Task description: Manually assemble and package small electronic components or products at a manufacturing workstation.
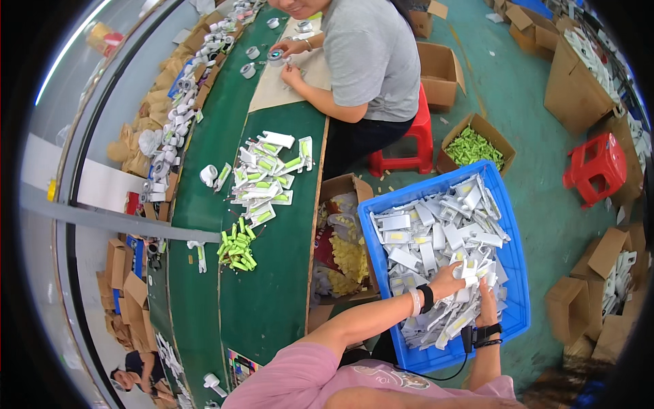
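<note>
A blue bin full of white plastic housings, some with yellow inside, sits in front of me. My left hand reaches in over the pile, fingers closed on a white plastic housing. Close beside it, my right hand has its fingers bent round the white pieces at the same spot; the pile partly hides its grip. Black bands circle both wrists, and a thin black cable runs from a small box at the right one.
Left of the bin, a green workbench carries a heap of white housings with green cylindrical cells. A co-worker sits at its far end on a red stool. Cardboard boxes and another red stool stand on the floor.
</note>
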Available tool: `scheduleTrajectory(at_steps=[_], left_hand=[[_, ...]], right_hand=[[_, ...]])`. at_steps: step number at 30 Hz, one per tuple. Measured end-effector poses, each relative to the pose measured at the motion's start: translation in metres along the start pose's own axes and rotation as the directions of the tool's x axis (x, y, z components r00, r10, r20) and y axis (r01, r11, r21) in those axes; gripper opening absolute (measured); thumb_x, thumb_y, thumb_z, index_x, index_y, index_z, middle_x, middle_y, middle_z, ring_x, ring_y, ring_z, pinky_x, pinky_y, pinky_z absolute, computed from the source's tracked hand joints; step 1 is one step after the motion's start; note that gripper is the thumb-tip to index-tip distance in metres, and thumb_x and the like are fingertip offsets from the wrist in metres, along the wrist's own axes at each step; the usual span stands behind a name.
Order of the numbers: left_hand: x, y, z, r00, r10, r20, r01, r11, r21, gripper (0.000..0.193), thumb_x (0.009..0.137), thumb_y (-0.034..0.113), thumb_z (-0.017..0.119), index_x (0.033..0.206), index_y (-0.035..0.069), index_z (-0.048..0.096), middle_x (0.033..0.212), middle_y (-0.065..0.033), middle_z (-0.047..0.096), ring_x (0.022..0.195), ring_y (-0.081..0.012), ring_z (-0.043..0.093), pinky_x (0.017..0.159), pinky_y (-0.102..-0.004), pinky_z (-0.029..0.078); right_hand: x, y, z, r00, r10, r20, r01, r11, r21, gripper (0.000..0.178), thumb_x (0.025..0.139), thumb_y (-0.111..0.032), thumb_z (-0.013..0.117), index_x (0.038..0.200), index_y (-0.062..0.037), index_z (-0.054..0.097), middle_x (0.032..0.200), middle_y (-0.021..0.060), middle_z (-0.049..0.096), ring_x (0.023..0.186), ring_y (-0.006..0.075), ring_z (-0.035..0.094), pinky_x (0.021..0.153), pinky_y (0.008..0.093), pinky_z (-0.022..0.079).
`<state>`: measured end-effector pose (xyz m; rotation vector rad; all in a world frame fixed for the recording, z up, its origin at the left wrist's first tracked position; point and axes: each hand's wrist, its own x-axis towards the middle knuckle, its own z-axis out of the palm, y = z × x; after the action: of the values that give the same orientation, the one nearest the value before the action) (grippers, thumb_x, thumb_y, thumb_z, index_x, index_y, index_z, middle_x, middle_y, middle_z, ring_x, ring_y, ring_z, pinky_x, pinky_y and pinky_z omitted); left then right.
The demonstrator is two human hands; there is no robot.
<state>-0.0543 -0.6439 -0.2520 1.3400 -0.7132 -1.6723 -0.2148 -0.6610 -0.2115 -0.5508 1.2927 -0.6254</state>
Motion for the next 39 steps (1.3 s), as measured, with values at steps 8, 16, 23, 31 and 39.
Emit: scheduleTrajectory(at_steps=[8, 16, 23, 31, 39], left_hand=[[-0.042, 0.021, 0.002, 0.932, 0.302, -0.198, -0.268, 0.946, 0.183, 0.062, 0.077, 0.017, 0.068, 0.126, -0.011, 0.044, 0.106, -0.0172, 0.063, 0.095, -0.0176, 0.061, 0.082, -0.0313, 0.049], [-0.176, 0.045, -0.05, 0.684, 0.448, -0.575, -0.514, 0.856, 0.056, 0.044, 0.077, 0.005, 0.067, 0.117, -0.003, 0.053, 0.101, -0.0091, 0.065, 0.088, -0.0116, 0.059, 0.075, -0.0281, 0.051], [-0.403, 0.038, -0.149, 0.555, 0.303, -0.775, -0.643, 0.747, -0.168, 0.04, 0.087, 0.009, 0.055, 0.125, 0.003, 0.046, 0.109, -0.0066, 0.06, 0.095, -0.0159, 0.061, 0.08, -0.03, 0.05], [-0.526, -0.1, -0.198, 0.323, -0.054, -0.945, -0.743, 0.604, -0.289, 0.043, 0.085, 0.017, 0.06, 0.123, 0.001, 0.05, 0.112, -0.0081, 0.059, 0.098, -0.0176, 0.06, 0.082, -0.03, 0.048], [-0.514, -0.174, -0.225, 0.158, -0.235, -0.959, -0.662, 0.695, -0.28, 0.056, 0.082, 0.026, 0.063, 0.127, -0.003, 0.046, 0.117, -0.0136, 0.058, 0.101, -0.0216, 0.059, 0.082, -0.0335, 0.049]], right_hand=[[-0.041, -0.033, 0.025, 0.975, -0.147, 0.165, 0.177, 0.968, -0.179, 0.054, 0.092, -0.037, 0.056, 0.131, -0.0021, 0.043, 0.119, 0.0044, 0.055, 0.104, 0.0145, 0.054, 0.085, 0.0298, 0.045], [-0.144, -0.032, 0.136, 0.862, -0.17, 0.478, 0.363, 0.865, -0.347, 0.049, 0.092, -0.032, 0.057, 0.127, 0.0017, 0.049, 0.123, 0.0062, 0.055, 0.111, 0.0133, 0.052, 0.091, 0.0275, 0.042], [-0.225, 0.07, 0.303, 0.559, 0.271, 0.784, 0.386, 0.752, -0.535, 0.051, 0.09, -0.041, 0.057, 0.124, -0.0027, 0.052, 0.112, 0.0049, 0.06, 0.098, 0.0123, 0.057, 0.086, 0.0267, 0.045], [-0.307, 0.214, 0.388, 0.385, 0.732, 0.561, 0.407, 0.411, -0.816, 0.116, 0.071, -0.07, 0.063, 0.142, 0.0079, 0.014, 0.142, 0.0248, 0.032, 0.125, 0.0276, 0.042, 0.098, 0.0399, 0.041], [-0.255, 0.289, 0.421, 0.355, 0.773, 0.525, 0.6, 0.243, -0.763, 0.124, 0.066, -0.078, 0.057, 0.142, 0.0096, 0.012, 0.141, 0.0278, 0.032, 0.126, 0.0331, 0.042, 0.103, 0.0426, 0.036]])
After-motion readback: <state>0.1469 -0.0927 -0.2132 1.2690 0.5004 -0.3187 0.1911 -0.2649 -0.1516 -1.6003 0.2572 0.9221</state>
